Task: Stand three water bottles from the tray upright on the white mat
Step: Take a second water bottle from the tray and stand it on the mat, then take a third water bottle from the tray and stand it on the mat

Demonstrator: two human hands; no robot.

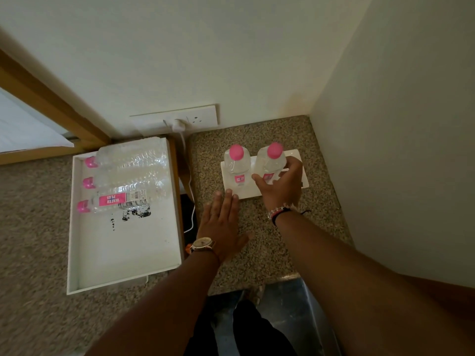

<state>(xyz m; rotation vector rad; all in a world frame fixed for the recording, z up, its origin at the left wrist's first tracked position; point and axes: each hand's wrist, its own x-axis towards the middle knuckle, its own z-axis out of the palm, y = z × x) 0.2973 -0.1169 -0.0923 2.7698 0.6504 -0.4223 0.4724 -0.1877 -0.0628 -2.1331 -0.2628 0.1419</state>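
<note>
Cable [189, 187] hangs between tray [77, 227] and mat [232, 190].

I count two bottles [236, 164] standing on the mat [245, 192]. Three more bottles [120, 200] lie in the tray [123, 253].

**What the view keeps back**

The right hand [281, 185] covers the lower body of the right-hand clear pink-capped water bottle [272, 160], so its footing on the flat white mat [231, 185] cannot be seen. Both upper arms run off the bottom edge. The two far bottles in the white tray [74, 227] blur together, labels unreadable.
</note>
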